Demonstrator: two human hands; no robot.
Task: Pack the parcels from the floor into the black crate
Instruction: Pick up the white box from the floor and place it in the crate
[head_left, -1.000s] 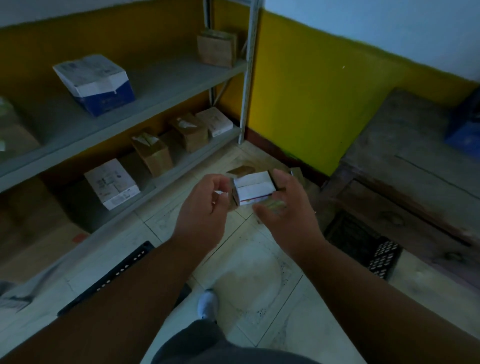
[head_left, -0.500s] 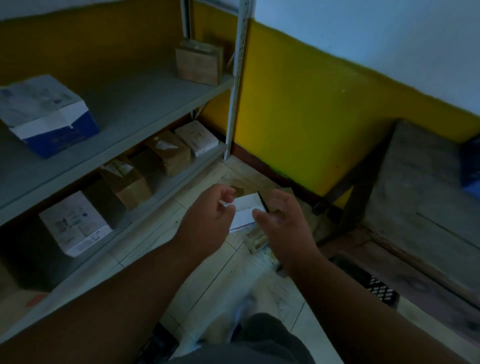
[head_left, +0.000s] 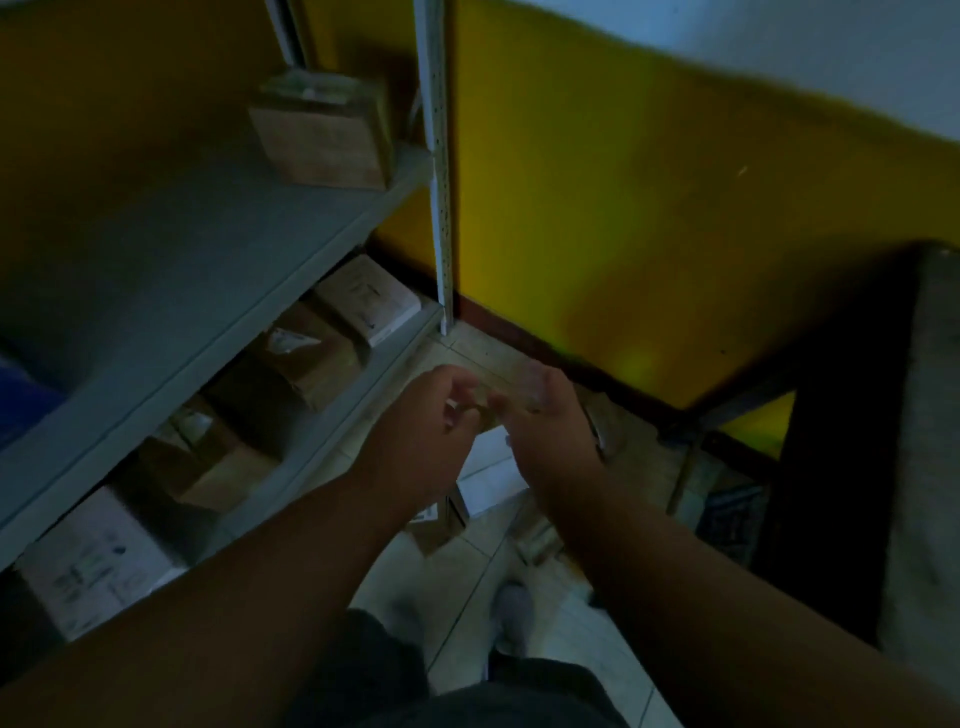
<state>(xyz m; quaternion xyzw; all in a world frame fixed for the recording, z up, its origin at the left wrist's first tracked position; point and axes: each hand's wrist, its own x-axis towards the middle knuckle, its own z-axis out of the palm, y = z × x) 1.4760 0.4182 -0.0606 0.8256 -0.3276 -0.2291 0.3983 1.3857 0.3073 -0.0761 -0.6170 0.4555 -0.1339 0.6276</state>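
Several parcels lie in a pile on the tiled floor by the yellow wall: a white parcel (head_left: 488, 467), a brown parcel (head_left: 432, 526) with a white label at its left, and another brown parcel (head_left: 536, 535) at its right. My left hand (head_left: 427, 423) and my right hand (head_left: 551, 415) hover close together above the pile, fingers loosely curled, holding nothing; motion blurs them. A corner of the black crate (head_left: 732, 519) shows on the floor under the wooden table (head_left: 935, 415) at the right.
A grey metal shelf unit (head_left: 208, 249) with several boxes fills the left side, its white upright (head_left: 439, 182) at the corner. The dark table leg (head_left: 831, 441) stands between the pile and the crate. My legs and a shoe (head_left: 511, 608) are below.
I have stepped forward and the view has tilted down. The parcel pile has shifted from between my fingertips to under my wrists. Both hands stay empty and close together.
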